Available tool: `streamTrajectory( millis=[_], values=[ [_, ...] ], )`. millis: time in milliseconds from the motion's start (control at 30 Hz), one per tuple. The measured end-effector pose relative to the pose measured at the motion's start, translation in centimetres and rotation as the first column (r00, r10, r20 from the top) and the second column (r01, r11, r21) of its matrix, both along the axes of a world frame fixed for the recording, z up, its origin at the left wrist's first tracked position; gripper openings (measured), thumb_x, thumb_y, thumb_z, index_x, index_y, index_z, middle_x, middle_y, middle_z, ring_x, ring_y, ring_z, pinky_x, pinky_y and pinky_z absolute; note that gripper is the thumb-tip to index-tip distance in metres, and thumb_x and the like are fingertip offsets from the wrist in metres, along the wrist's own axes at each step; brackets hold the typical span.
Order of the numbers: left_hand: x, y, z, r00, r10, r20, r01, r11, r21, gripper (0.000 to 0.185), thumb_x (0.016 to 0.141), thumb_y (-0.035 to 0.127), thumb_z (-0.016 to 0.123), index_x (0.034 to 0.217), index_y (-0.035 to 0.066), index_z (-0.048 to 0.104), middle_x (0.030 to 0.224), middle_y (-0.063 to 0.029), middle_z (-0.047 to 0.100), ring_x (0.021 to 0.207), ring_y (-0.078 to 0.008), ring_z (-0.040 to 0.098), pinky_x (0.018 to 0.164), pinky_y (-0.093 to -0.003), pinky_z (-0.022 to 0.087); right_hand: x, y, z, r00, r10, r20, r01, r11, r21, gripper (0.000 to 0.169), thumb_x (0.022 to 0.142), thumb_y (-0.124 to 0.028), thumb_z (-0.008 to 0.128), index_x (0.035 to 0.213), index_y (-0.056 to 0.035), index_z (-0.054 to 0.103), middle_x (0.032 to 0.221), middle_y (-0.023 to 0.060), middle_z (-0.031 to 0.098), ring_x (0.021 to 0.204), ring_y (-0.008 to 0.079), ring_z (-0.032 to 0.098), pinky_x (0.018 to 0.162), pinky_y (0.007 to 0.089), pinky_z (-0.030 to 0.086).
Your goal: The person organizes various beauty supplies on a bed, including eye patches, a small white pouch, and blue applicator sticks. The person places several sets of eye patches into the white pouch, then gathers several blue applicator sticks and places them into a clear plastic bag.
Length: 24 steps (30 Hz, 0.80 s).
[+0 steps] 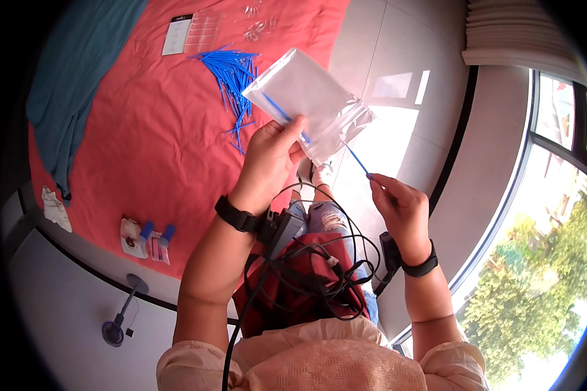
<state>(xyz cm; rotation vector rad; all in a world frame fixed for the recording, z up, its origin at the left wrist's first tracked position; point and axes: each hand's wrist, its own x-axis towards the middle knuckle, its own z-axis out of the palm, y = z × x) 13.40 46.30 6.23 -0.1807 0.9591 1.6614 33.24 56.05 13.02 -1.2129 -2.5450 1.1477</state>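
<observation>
My left hand (276, 151) grips a clear plastic bag (313, 97) near its lower left edge, thumb on top. Inside or behind the film shows a thin blue stick (275, 106); which of the two I cannot tell. Between the thumb and fingertips of my right hand (398, 200) is another slim blue stick (357, 159), its far tip at the bag's crumpled end (357, 117). Whether that tip is inside the bag is unclear. A loose pile of similar blue sticks (230, 73) lies on the red bedspread (151, 132), left of the bag.
Beyond the pile lie a clear compartment case (203, 32) and small clear pieces (257, 30). Small packets (134, 237) with blue-capped items rest near the bed's edge. Black cables (323, 273) loop across my lap between both wrists. A window (533, 234) borders the right side.
</observation>
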Motion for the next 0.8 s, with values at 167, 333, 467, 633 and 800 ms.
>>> streamTrajectory(
  millis=[167,333,467,633,800],
  values=[
    [0.8,0.0,0.6,0.997,-0.069,-0.042,0.068,0.997,-0.032,0.024,0.094,0.018,0.056,0.108,0.000,0.058,0.104,-0.0065,0.062,0.092,-0.0150,0.062,0.083,-0.0303,0.052,-0.7,0.2,0.5,1.000,0.006,0.007,-0.005,0.997,-0.076,0.014,0.081,-0.009,0.067,0.094,-0.0039,0.068,0.068,0.0107,0.064,0.055,0.0193,0.062,0.053,0.0265,0.047],
    [1.5,-0.3,-0.1,0.994,-0.106,-0.041,0.106,0.994,-0.011,0.024,0.094,0.019,0.056,0.108,0.000,0.057,0.102,-0.0062,0.062,0.090,-0.0148,0.063,0.081,-0.0294,0.052,-2.1,-0.1,0.3,0.991,0.132,-0.029,-0.134,0.987,-0.093,0.021,0.085,-0.010,0.062,0.105,-0.0037,0.065,0.077,0.0094,0.066,0.063,0.0224,0.063,0.058,0.0280,0.048],
    [1.0,-0.6,0.0,0.998,-0.051,-0.027,0.051,0.999,-0.012,0.024,0.095,0.019,0.055,0.108,0.000,0.057,0.102,-0.0063,0.062,0.091,-0.0156,0.063,0.082,-0.0306,0.052,-2.8,-0.5,0.2,0.976,0.152,-0.158,-0.193,0.938,-0.287,0.028,0.085,0.004,0.055,0.113,0.0032,0.060,0.068,0.0076,0.050,0.061,0.0131,0.049,0.057,0.0257,0.041],
    [0.7,-1.3,0.3,1.000,-0.004,-0.009,0.004,1.000,0.001,0.025,0.095,0.019,0.054,0.109,-0.001,0.057,0.103,-0.0070,0.062,0.094,-0.0166,0.062,0.084,-0.0323,0.052,-3.0,-0.8,-0.2,0.962,0.142,-0.233,-0.234,0.870,-0.433,0.034,0.084,0.004,0.058,0.117,0.0003,0.060,0.073,0.0093,0.057,0.063,0.0189,0.057,0.061,0.0283,0.046],
    [0.2,-2.0,0.6,1.000,0.002,0.006,-0.002,0.999,0.044,0.026,0.095,0.020,0.054,0.109,-0.001,0.057,0.105,-0.0075,0.061,0.095,-0.0168,0.062,0.086,-0.0325,0.051,-3.9,-0.9,-1.5,0.981,0.051,-0.185,-0.109,0.942,-0.316,0.020,0.082,0.000,0.063,0.102,-0.0003,0.066,0.074,0.0064,0.060,0.058,0.0116,0.055,0.055,0.0241,0.045]
  ],
)
